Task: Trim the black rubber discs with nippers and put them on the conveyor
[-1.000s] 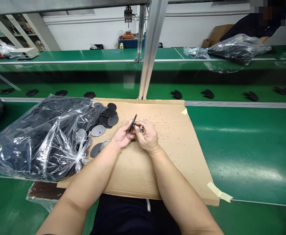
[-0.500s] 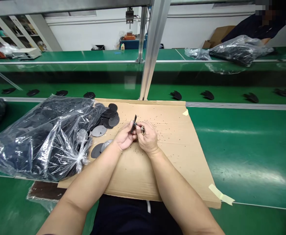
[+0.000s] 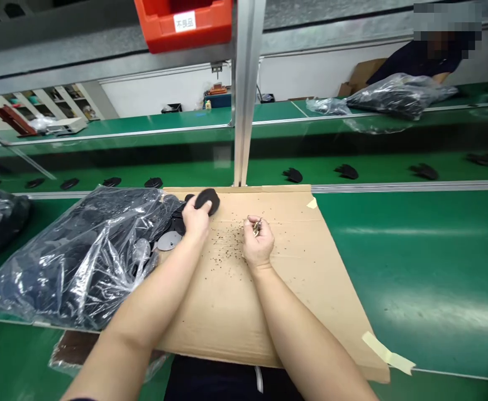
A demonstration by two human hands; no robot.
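Note:
My left hand (image 3: 196, 218) is stretched forward near the far edge of the cardboard sheet (image 3: 294, 278), its fingers closed on a black round disc (image 3: 208, 199). My right hand (image 3: 258, 242) rests on the cardboard in a loose fist, gripping a small metal tool (image 3: 256, 226) that pokes out above the fingers. Small dark crumbs (image 3: 227, 245) lie scattered between the two hands. More black and grey discs (image 3: 169, 240) lie by the mouth of a clear plastic bag of discs (image 3: 77, 256) just left of my left hand.
A green conveyor belt (image 3: 352, 161) runs behind the cardboard and carries spaced black parts (image 3: 293, 175). An aluminium post (image 3: 244, 94) stands behind the cardboard, with a red bin (image 3: 183, 22) above. Another person (image 3: 419, 55) works at the far right beside bagged parts (image 3: 398, 94).
My hands have separated. The left hand has carried the disc forward and left toward the cardboard's far edge; the right hand stays back holding the tool. The camera has tilted up.

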